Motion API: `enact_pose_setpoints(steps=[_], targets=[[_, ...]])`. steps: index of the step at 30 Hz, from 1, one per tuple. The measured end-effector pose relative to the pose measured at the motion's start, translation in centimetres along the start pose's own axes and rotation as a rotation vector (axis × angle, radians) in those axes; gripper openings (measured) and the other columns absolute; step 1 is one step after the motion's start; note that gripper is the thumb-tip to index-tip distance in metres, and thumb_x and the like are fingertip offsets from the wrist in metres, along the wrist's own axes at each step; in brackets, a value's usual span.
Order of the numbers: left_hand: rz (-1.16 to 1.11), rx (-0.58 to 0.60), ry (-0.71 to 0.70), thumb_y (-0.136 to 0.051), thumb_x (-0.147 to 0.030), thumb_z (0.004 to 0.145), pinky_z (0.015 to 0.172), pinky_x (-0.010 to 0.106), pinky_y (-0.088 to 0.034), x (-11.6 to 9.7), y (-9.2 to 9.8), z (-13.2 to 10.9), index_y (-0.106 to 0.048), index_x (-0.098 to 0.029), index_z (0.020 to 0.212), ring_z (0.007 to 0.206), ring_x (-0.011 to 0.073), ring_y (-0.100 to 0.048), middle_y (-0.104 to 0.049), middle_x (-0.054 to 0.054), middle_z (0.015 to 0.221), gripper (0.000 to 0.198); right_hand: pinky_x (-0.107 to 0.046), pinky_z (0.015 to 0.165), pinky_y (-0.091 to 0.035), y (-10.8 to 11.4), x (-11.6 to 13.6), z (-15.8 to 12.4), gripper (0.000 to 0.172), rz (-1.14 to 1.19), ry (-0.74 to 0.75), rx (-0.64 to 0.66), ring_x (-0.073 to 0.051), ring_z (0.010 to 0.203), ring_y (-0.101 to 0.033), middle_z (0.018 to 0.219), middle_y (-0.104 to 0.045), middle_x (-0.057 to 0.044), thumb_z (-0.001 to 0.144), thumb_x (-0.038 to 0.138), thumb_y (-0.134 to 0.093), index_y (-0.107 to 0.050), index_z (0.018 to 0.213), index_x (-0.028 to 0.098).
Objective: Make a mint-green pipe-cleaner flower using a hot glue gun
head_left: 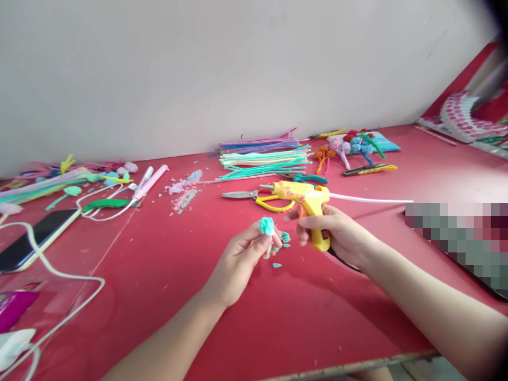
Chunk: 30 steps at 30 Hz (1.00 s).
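My left hand point(242, 259) pinches a small teal pipe-cleaner flower point(266, 226) between its fingertips, held just above the red table point(166, 296). My right hand point(337, 233) grips the handle of a yellow hot glue gun point(302, 198), whose nozzle points left, a little above and right of the flower. A white glue stick point(369, 200) sticks out of the gun's back to the right. Small teal scraps point(282, 244) lie on the table under the hands.
Yellow-handled scissors point(254, 197) lie behind the glue gun. Bundles of coloured pipe cleaners point(265, 157) and finished flowers point(353, 145) sit further back. A phone point(35, 238), a white cable point(63, 275) and a pink pen-like tool point(150, 182) are at the left. The table edge point(349, 366) runs at the bottom.
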<state>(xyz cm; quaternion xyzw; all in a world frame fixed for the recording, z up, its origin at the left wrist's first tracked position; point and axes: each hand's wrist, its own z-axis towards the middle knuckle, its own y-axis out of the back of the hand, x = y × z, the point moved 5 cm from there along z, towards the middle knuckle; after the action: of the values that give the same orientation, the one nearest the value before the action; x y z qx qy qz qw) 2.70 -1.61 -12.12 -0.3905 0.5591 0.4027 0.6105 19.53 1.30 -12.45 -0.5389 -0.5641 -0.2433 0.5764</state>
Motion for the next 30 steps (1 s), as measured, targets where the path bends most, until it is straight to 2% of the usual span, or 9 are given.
enact_pose_setpoints(steps=[3, 7, 14, 16, 19, 21, 22, 27, 30], targets=[[-0.087, 0.043, 0.067, -0.05, -0.031, 0.092, 0.083, 0.032, -0.042, 0.8, -0.2, 0.1, -0.066, -0.023, 0.083, 0.082, 0.0155, -0.05, -0.054, 0.002, 0.084, 0.02, -0.021, 0.063, -0.05, -1.1, -0.2, -0.5, 0.019, 0.088, -0.04, 0.104, -0.011, 0.061, -0.065, 0.074, -0.072, -0.006, 0.076, 0.021, -0.067, -0.068, 0.094, 0.014], [-0.035, 0.049, 0.051, -0.054, -0.031, 0.089, 0.094, 0.036, -0.038, 1.0, -0.3, 0.2, -0.069, -0.025, 0.088, 0.096, 0.0181, -0.051, -0.059, 0.003, 0.099, 0.016, -0.021, 0.066, -0.053, -1.8, -0.3, -0.8, 0.013, 0.149, -0.065, 0.168, -0.013, 0.065, -0.068, 0.075, -0.073, -0.008, 0.077, 0.02, -0.067, -0.07, 0.086, 0.011], [0.169, 0.032, 0.0, -0.056, -0.03, 0.088, 0.085, 0.03, -0.044, -0.3, -0.3, 0.4, -0.071, -0.021, 0.081, 0.093, 0.0172, -0.054, -0.056, 0.004, 0.093, 0.019, -0.028, 0.08, -0.054, -1.7, -0.4, -0.5, 0.013, 0.123, -0.028, 0.13, -0.016, 0.072, -0.07, 0.081, -0.073, -0.009, 0.073, 0.021, -0.069, -0.069, 0.08, 0.01], [0.18, -0.016, 0.016, -0.057, -0.031, 0.088, 0.074, 0.026, -0.045, -0.5, 0.0, 0.4, -0.071, -0.02, 0.082, 0.08, 0.0141, -0.055, -0.058, 0.004, 0.089, 0.018, -0.028, 0.08, -0.053, -1.3, -0.3, -0.4, 0.012, 0.08, 0.004, 0.063, -0.015, 0.072, -0.069, 0.079, -0.072, -0.007, 0.073, 0.022, -0.069, -0.067, 0.079, 0.011], [0.036, -0.114, 0.108, -0.055, -0.032, 0.088, 0.049, 0.022, -0.035, -0.1, 0.7, 0.3, -0.07, -0.019, 0.087, 0.054, 0.0077, -0.044, -0.058, 0.003, 0.077, 0.02, -0.024, 0.07, -0.051, 0.3, 0.7, -0.4, 0.013, -0.036, 0.165, -0.18, -0.014, 0.07, -0.065, 0.075, -0.068, -0.004, 0.071, 0.022, -0.07, -0.063, 0.078, 0.014], [-0.145, -0.154, 0.163, -0.055, -0.031, 0.088, 0.045, 0.02, -0.03, 0.3, 0.9, 0.4, -0.068, -0.018, 0.088, 0.05, 0.0064, -0.041, -0.056, 0.001, 0.071, 0.018, -0.023, 0.061, -0.046, 1.3, 1.5, -0.6, 0.013, -0.115, 0.273, -0.309, -0.013, 0.066, -0.061, 0.07, -0.065, -0.002, 0.072, 0.023, -0.069, -0.063, 0.08, 0.015], [-0.234, -0.165, 0.178, -0.056, -0.03, 0.087, 0.046, 0.02, -0.03, 0.4, 1.0, 0.4, -0.067, -0.018, 0.087, 0.051, 0.0062, -0.042, -0.055, 0.0, 0.069, 0.016, -0.022, 0.058, -0.043, 1.5, 1.8, -0.7, 0.014, -0.137, 0.3, -0.328, -0.012, 0.063, -0.059, 0.069, -0.064, -0.002, 0.073, 0.023, -0.068, -0.062, 0.083, 0.016], [-0.447, -0.185, 0.2, -0.059, -0.025, 0.085, 0.049, 0.017, -0.031, 0.7, 1.2, 0.8, -0.065, -0.015, 0.079, 0.051, 0.0045, -0.042, -0.052, -0.001, 0.065, 0.014, -0.022, 0.047, -0.031, 0.9, 1.6, -0.7, 0.011, -0.205, 0.198, -0.211, -0.008, 0.05, -0.043, 0.061, -0.056, 0.002, 0.073, 0.022, -0.066, -0.062, 0.082, 0.016], [-0.445, -0.213, 0.171, -0.061, -0.025, 0.084, 0.05, 0.017, -0.032, 0.6, 1.3, 0.8, -0.066, -0.014, 0.079, 0.053, 0.0045, -0.043, -0.053, -0.001, 0.066, 0.013, -0.022, 0.052, -0.034, 0.5, 1.1, -0.8, 0.016, -0.198, 0.157, -0.168, -0.009, 0.057, -0.046, 0.074, -0.06, 0.0, 0.071, 0.023, -0.07, -0.064, 0.085, 0.017]])
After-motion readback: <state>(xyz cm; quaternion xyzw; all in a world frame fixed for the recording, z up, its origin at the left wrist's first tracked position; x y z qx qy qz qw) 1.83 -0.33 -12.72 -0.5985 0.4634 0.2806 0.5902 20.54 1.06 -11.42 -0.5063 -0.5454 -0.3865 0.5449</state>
